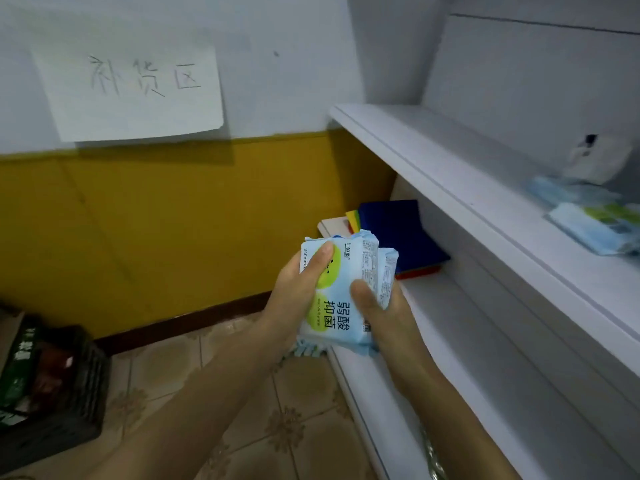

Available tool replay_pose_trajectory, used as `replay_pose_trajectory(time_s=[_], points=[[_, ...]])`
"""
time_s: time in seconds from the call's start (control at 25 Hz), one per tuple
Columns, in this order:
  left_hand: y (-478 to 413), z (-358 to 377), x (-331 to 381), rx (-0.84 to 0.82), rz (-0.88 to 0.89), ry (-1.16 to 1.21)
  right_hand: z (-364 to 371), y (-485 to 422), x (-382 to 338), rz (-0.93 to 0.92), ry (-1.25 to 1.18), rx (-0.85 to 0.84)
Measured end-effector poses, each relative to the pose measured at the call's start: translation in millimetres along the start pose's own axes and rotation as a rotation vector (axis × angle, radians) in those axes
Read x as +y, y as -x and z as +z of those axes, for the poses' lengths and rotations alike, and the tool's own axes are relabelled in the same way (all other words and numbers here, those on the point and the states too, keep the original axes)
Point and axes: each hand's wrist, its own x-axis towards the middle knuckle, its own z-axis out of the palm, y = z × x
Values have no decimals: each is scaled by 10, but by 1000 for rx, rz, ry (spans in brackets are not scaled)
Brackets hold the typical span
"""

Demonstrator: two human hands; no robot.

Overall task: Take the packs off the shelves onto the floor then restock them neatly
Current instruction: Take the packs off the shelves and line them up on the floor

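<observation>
Between both hands, a bundle of packs point(341, 306) is gripped: the left hand point(294, 292) curls round its left edge with the thumb on top, and the right hand point(388, 313) clasps its right side. Beyond the hands lie coloured pads point(398, 230). Up and right of them, more packs point(595, 230) rest on a shelf point(450, 161).

Your packs point(341, 306) are glossy plastic film; your shelves point(433, 147) look smooth, matt white; the floor point(294, 393) is tile, the sign point(131, 109) paper.

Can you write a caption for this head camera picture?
Left hand and right hand grip pale blue plastic packs beside white shelves.
</observation>
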Motion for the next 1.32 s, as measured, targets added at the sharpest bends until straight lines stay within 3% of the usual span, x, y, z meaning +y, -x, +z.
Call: replay_pose_trajectory(time_s=[0.08,0.2,0.28,0.36,0.52,0.64,0.8,1.04,1.32], points=[[-180,-313,66,91,83,-58,220,-272,82,-13,24,43],[-475,-776,76,268,150,-144,515,-719,336,-12,214,239],[-599,-961,-1,252,167,-150,731,-938,483,-41,357,266],[-751,-1095,-65,140,150,-99,901,-1156,625,-84,396,164],[-1116,-1387,-178,110,9,4,852,-1520,907,29,377,-84],[-1464,-1482,-376,107,-102,1,682,-1843,1116,157,296,-37],[-2043,-1415,-709,273,-210,4,374,-2389,1474,333,196,-10],[-2767,-1296,-1291,312,-335,-32,-143,-3238,2064,456,303,-102],[-3313,-1775,-2949,520,-608,-175,-493,-3528,3684,694,448,-64]])
